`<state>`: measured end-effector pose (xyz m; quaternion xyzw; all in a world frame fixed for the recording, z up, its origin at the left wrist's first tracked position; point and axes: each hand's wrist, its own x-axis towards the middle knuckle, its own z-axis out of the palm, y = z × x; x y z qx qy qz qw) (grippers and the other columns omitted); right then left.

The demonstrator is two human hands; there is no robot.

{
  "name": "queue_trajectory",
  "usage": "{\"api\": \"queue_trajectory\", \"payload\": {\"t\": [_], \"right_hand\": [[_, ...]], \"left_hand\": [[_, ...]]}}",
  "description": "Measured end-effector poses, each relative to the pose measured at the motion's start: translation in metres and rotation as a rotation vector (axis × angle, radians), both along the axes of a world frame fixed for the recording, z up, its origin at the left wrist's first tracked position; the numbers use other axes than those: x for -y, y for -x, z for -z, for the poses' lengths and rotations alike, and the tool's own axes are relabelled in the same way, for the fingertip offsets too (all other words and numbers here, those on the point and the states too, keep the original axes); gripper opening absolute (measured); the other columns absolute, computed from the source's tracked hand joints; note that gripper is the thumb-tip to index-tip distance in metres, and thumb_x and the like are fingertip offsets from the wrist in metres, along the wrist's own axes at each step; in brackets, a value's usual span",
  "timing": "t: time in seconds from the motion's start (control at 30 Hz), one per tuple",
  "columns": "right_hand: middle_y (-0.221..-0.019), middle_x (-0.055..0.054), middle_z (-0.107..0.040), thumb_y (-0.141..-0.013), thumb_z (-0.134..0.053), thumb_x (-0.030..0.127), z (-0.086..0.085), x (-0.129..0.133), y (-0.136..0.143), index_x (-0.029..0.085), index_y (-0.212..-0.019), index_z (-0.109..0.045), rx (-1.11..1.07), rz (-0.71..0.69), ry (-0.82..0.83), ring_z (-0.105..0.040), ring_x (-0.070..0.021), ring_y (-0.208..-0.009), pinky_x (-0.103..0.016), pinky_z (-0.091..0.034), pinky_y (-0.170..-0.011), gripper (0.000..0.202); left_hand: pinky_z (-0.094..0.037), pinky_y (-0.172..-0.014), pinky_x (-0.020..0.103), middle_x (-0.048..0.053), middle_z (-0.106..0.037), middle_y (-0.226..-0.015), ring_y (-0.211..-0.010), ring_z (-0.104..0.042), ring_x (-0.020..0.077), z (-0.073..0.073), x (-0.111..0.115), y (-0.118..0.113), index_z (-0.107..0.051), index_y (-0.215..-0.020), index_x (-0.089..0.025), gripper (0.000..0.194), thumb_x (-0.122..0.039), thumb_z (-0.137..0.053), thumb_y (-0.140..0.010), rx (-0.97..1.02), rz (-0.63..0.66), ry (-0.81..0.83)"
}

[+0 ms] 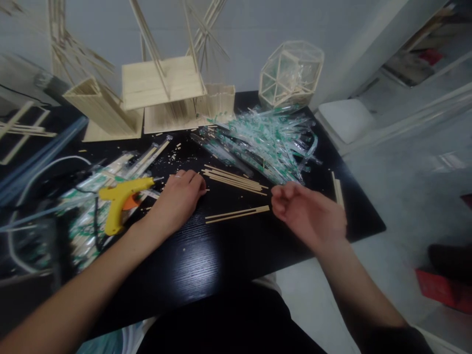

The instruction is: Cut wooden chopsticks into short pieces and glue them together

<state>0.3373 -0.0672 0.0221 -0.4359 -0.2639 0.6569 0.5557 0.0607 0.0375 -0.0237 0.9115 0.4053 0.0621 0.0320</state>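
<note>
My left hand (180, 196) rests on the black table with its fingers curled down and closed. A tiny pale stick end shows by its fingertips; whatever they hold is mostly hidden. Palm up, my right hand (308, 211) hovers near the table's right side, fingers loosely bent, with nothing visible in it. Between the hands lies a pair of joined wooden chopsticks (238, 214), split at the left end. Just behind it is a loose bunch of thin sticks (234, 180). A yellow glue gun (123, 199) lies left of my left hand on wrapped chopsticks (83, 231).
Crumpled clear-and-green wrappers (273, 140) are heaped behind the sticks. Stick-built structures (162, 83) and a many-sided clear-panelled frame (293, 73) stand along the wall. More chopsticks (338, 194) lie near the table's right edge. A white stool (346, 119) stands beyond it.
</note>
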Motion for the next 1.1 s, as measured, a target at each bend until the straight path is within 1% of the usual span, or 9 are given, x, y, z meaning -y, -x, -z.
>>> {"api": "queue_trajectory", "payload": {"t": [0.2,0.37,0.47,0.57,0.67,0.73,0.83,0.97,1.1], "right_hand": [[-0.099,-0.008,-0.075,-0.086,-0.067,0.035,0.008,-0.001,0.011,0.021,-0.075,-0.072,-0.098,0.019,0.056,-0.06,-0.0151,-0.066,-0.03,-0.053,-0.058,0.018],[-0.097,-0.004,-0.078,-0.081,-0.081,0.033,0.017,0.001,0.014,0.023,-0.084,-0.076,-0.03,-0.005,0.032,-0.069,-0.0145,-0.072,-0.025,-0.056,-0.061,0.012],[-0.088,-0.004,-0.079,-0.084,-0.081,0.035,0.02,0.002,0.017,0.022,-0.086,-0.077,0.103,-0.009,-0.025,-0.07,-0.0132,-0.069,-0.023,-0.056,-0.058,0.014],[-0.076,-0.002,-0.077,-0.087,-0.079,0.034,0.022,0.005,0.023,0.021,-0.083,-0.077,0.288,-0.021,-0.094,-0.069,-0.0128,-0.062,-0.023,-0.054,-0.055,0.013],[-0.069,0.0,-0.076,-0.084,-0.082,0.03,0.024,0.008,0.031,0.022,-0.079,-0.077,0.557,-0.026,-0.178,-0.069,-0.0134,-0.059,-0.024,-0.054,-0.055,0.011],[-0.072,0.001,-0.077,-0.082,-0.084,0.028,0.026,0.009,0.036,0.023,-0.078,-0.078,0.779,-0.055,-0.272,-0.071,-0.014,-0.063,-0.024,-0.055,-0.06,0.009],[-0.077,0.002,-0.079,-0.09,-0.076,0.025,0.029,0.009,0.042,0.023,-0.085,-0.078,1.014,-0.144,-0.447,-0.074,-0.0131,-0.069,-0.023,-0.054,-0.067,0.006],[-0.078,0.001,-0.078,-0.103,-0.057,0.023,0.031,0.005,0.046,0.02,-0.095,-0.073,1.082,-0.182,-0.516,-0.074,-0.0122,-0.07,-0.023,-0.056,-0.071,0.018],[-0.093,0.0,-0.081,-0.104,-0.055,0.025,0.031,0.002,0.048,0.023,-0.108,-0.074,1.004,-0.185,-0.461,-0.077,-0.0146,-0.076,-0.026,-0.06,-0.071,0.02]], "left_hand": [[-0.041,-0.076,0.041,0.01,-0.067,-0.093,-0.09,-0.059,0.0296,-0.007,0.006,-0.002,-0.064,-0.095,-0.017,0.016,-0.026,-0.052,-0.101,-0.035,-0.012,-0.065],[-0.045,-0.079,0.039,0.007,-0.067,-0.092,-0.085,-0.06,0.0249,-0.012,0.02,0.006,-0.062,-0.097,-0.018,0.014,-0.024,-0.051,-0.102,0.172,-0.031,0.014],[-0.049,-0.082,0.036,0.006,-0.068,-0.097,-0.089,-0.063,0.022,-0.013,0.036,0.011,-0.062,-0.105,-0.019,0.015,-0.029,-0.051,-0.103,0.341,-0.029,0.104],[-0.051,-0.085,0.033,0.004,-0.068,-0.1,-0.093,-0.064,0.0189,-0.011,0.053,0.015,-0.064,-0.106,-0.021,0.014,-0.029,-0.054,-0.102,0.436,0.007,0.198],[-0.052,-0.084,0.032,0.004,-0.069,-0.099,-0.091,-0.064,0.0175,-0.006,0.064,0.016,-0.066,-0.105,-0.021,0.013,-0.027,-0.054,-0.102,0.442,0.04,0.25],[-0.052,-0.081,0.032,0.004,-0.069,-0.098,-0.089,-0.064,0.0176,-0.002,0.067,0.015,-0.067,-0.104,-0.02,0.014,-0.026,-0.054,-0.102,0.43,0.058,0.255],[-0.052,-0.08,0.032,0.004,-0.07,-0.097,-0.088,-0.065,0.0177,0.002,0.067,0.012,-0.068,-0.103,-0.019,0.015,-0.024,-0.054,-0.102,0.426,0.079,0.228],[-0.051,-0.081,0.033,0.004,-0.071,-0.097,-0.088,-0.065,0.0179,0.004,0.067,0.008,-0.068,-0.103,-0.019,0.015,-0.024,-0.054,-0.102,0.428,0.087,0.218],[-0.052,-0.082,0.032,0.004,-0.071,-0.098,-0.089,-0.066,0.0174,0.001,0.066,0.01,-0.068,-0.103,-0.02,0.018,-0.028,-0.053,-0.103,0.451,0.061,0.258]]}}
